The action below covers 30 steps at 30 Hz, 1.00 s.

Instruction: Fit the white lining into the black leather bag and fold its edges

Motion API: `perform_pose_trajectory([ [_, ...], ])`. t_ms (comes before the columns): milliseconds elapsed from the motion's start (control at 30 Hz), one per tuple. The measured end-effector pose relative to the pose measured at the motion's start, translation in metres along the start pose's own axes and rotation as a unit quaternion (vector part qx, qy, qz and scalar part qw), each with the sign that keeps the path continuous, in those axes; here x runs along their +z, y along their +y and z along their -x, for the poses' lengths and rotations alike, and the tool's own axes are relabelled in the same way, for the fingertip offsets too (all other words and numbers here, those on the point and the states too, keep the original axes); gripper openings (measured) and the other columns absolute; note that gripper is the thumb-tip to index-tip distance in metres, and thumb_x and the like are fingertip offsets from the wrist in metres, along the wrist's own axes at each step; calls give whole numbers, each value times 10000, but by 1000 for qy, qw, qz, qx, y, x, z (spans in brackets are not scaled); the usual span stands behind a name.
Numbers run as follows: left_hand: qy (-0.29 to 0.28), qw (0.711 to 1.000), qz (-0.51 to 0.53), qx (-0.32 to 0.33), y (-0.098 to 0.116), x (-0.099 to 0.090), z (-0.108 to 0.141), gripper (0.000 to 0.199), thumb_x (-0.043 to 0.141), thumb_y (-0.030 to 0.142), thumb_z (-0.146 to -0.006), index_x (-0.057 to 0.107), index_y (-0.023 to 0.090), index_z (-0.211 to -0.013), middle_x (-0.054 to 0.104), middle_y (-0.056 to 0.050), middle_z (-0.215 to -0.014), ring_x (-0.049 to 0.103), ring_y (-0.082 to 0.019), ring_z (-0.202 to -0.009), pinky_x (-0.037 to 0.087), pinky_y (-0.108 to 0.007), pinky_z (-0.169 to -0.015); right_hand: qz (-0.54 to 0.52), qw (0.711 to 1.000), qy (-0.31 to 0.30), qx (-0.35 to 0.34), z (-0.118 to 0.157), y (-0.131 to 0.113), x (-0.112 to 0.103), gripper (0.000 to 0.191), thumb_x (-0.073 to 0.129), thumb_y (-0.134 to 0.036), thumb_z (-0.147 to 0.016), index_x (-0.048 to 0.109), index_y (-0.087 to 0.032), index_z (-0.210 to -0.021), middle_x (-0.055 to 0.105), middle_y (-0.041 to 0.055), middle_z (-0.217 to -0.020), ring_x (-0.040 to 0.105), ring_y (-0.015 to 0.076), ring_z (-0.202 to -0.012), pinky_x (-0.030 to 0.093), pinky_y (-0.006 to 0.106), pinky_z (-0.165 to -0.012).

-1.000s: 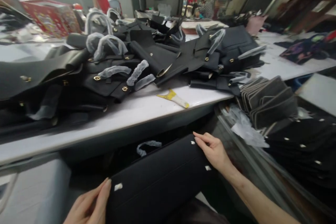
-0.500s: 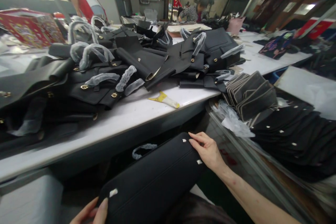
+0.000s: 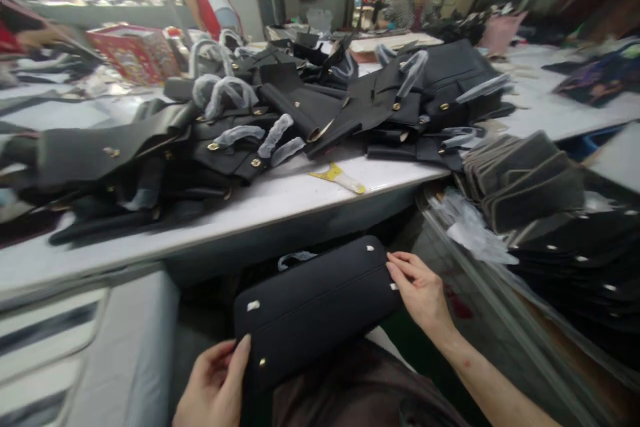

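A black bag base panel, oblong with rounded corners and a seam along its length, is held over my lap. My left hand pinches its left end between thumb and fingers. My right hand grips the right end the same way. White tabs cover the studs near three corners; at the lower left corner a bare gold stud shows. Beyond the panel, a clear-wrapped handle sticks up below the table edge.
Black bag pieces with wrapped handles and gold fittings heap the white table. A yellow-and-white tool lies near its edge. Stacked black panels and grey-edged pieces stand right; a grey box is left. Other people are in the background.
My view has swung left, so the table's things sit further right. The panel's left end and my left hand now show more fully, with the gold stud in sight. Both hands keep their hold.
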<state>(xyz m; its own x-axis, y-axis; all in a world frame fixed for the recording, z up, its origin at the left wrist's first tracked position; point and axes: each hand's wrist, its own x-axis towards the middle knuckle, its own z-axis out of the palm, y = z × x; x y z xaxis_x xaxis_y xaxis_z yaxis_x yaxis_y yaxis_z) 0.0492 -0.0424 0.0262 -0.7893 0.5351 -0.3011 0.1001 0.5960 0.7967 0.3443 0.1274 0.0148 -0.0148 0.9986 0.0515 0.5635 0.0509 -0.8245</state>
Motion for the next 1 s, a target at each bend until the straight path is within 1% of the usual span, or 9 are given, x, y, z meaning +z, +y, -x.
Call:
perform_pose_trajectory([
  [100,-28,999,22,3,5,-4,-2,624,684,724,-666,619,147,-896,654,-38,-733,600,-201,-675,469,-290,-617,22,1000,12,-14,-1,11,-1,389,582,-496,-861,752,-180,-1012,673,83,-1135,643,247,-1026,486,358,-933],
  [200,-52,997,-32,43,12,-9,-9,501,635,666,-774,587,169,-811,549,19,-617,497,-139,-593,373,-256,-579,32,999,12,-19,-6,21,1,407,596,-546,-807,750,-210,-980,688,54,-1117,652,256,-1016,476,394,-972],
  [300,-83,992,-71,66,18,-15,-15,455,607,614,-829,542,177,-719,456,45,-556,414,-117,-556,302,-250,-550,48,999,9,-8,-8,21,1,453,579,-591,-769,747,-211,-949,694,74,-1118,657,282,-1007,473,431,-990],
  [467,-153,985,14,77,11,-19,-26,426,636,546,-826,500,168,-685,437,47,-593,382,-105,-586,273,-233,-547,42,999,12,7,-4,14,0,487,597,-630,-726,739,-211,-928,696,87,-1109,654,310,-1019,459,472,-1035],
  [667,-159,983,75,59,-2,-12,-32,447,627,565,-815,450,177,-682,381,58,-582,346,-92,-550,262,-210,-518,23,999,29,-3,-6,24,9,460,628,-625,-737,743,-245,-969,695,54,-1126,654,300,-1035,448,493,-1063],
  [800,-174,976,130,14,-1,-10,-23,500,647,616,-781,421,182,-680,325,73,-557,287,-75,-505,220,-190,-473,-15,999,47,-2,0,22,13,433,647,-572,-771,750,-202,-971,697,91,-1129,654,288,-1050,463,485,-1062],
  [900,-168,973,152,-43,-5,-10,-21,537,712,640,-715,444,176,-675,314,77,-551,258,-64,-487,200,-173,-448,-38,998,41,-9,7,18,13,453,606,-533,-841,736,-159,-1062,682,130,-1171,630,287,-1117,449,503,-1085],
  [967,-179,965,172,-83,-11,-8,-29,561,759,663,-643,498,169,-693,384,59,-582,329,-69,-507,257,-168,-456,-28,999,18,-20,8,15,12,467,550,-502,-899,696,-150,-1170,647,135,-1252,598,276,-1184,432,498,-1111],
  [1000,-178,963,170,-110,-14,-6,-34,617,794,698,-550,506,167,-674,376,62,-561,315,-66,-485,244,-169,-436,-20,999,6,-25,8,14,11,477,515,-485,-926,665,-145,-1225,626,133,-1291,578,268,-1219,423,492,-1124],
])
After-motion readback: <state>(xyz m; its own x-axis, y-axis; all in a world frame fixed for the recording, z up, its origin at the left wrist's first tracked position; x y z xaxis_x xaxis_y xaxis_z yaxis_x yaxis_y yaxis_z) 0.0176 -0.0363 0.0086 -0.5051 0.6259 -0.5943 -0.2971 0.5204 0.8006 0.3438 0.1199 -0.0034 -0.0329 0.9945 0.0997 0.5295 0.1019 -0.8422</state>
